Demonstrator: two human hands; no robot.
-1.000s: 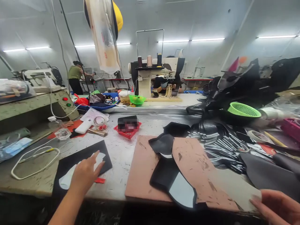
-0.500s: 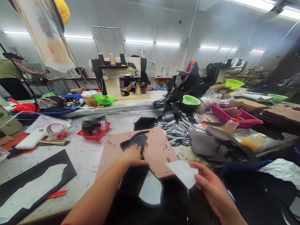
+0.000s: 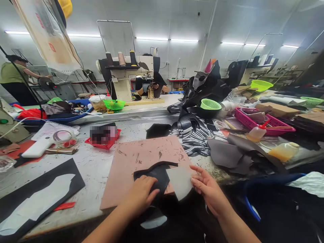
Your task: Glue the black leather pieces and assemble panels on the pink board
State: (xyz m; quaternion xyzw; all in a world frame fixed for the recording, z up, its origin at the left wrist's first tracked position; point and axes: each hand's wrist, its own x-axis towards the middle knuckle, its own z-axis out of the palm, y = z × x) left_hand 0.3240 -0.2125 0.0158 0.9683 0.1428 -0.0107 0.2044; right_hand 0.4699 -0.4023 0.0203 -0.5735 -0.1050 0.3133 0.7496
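Observation:
My left hand (image 3: 143,190) is closed at the left side of a black leather piece (image 3: 162,177), its thumb near the piece's lower edge. This piece has a dark curved strip along its top and lies over the near part of a pinkish board (image 3: 141,153). Pinched by its right edge in my right hand (image 3: 207,187) is a pale, flat cut piece (image 3: 179,182), which overlaps the leather's right side. Below my hands, another pale piece (image 3: 154,222) shows against dark material.
Left, a white cut-out (image 3: 43,199) lies on a black sheet (image 3: 76,168). A red basket (image 3: 106,143) stands behind. Black straps (image 3: 193,135), brown leather (image 3: 227,152) and glue bottles (image 3: 257,133) are at right. Across the bench, a person works at a sewing machine (image 3: 121,84).
My left hand has drawn the black leather piece toward me and slightly right. My right hand has brought the pale piece left, over the leather. The lower pale piece is now less visible.

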